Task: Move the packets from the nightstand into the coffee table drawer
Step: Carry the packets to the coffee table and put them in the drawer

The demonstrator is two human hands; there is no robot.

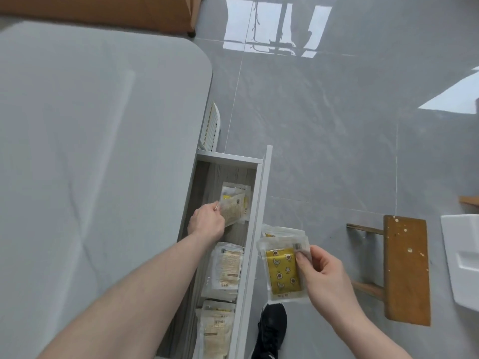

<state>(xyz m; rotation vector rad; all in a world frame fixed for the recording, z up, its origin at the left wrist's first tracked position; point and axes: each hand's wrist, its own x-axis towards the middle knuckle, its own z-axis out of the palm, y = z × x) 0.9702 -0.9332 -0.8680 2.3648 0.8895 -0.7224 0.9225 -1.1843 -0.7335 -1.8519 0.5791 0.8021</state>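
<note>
**Kid:** What is your left hand doing?

**Me:** My left hand [206,224] is down inside the open drawer [260,203]. Its grip is pinching a see-through packet [232,209] by one edge. That packet is tilted and sits over another packet near the far end of the drawer.

**Kid:** And your other hand?

**Me:** My right hand [321,274] is outside the drawer, above the floor [337,125]. Its grip is pinching a small bunch of packets [283,268]. My thumb is on the front one, close to its top corner. The front one is yellow with little stars and moons on it. I can see the edge of at least one more tucked behind it.

**Kid:** Is there more stuff in the drawer?

**Me:** Yes. A pile of pale packets [226,268] lies in the middle, and more packets [216,332] lie at the near end, close to me. They overlap each other.

**Kid:** Where does the drawer come from?

**Me:** It sticks out from under the grey bench [90,138], on its right side. My left arm reaches across the bench edge to get in.

**Kid:** What else is around?

**Me:** My black shoe [272,330] is on the shiny grey floor, just beside the drawer front. A little wooden stool [405,268] stands off to the right, well apart from the drawer. Beside the stool, at the picture's edge, is a white box [464,255].
</note>
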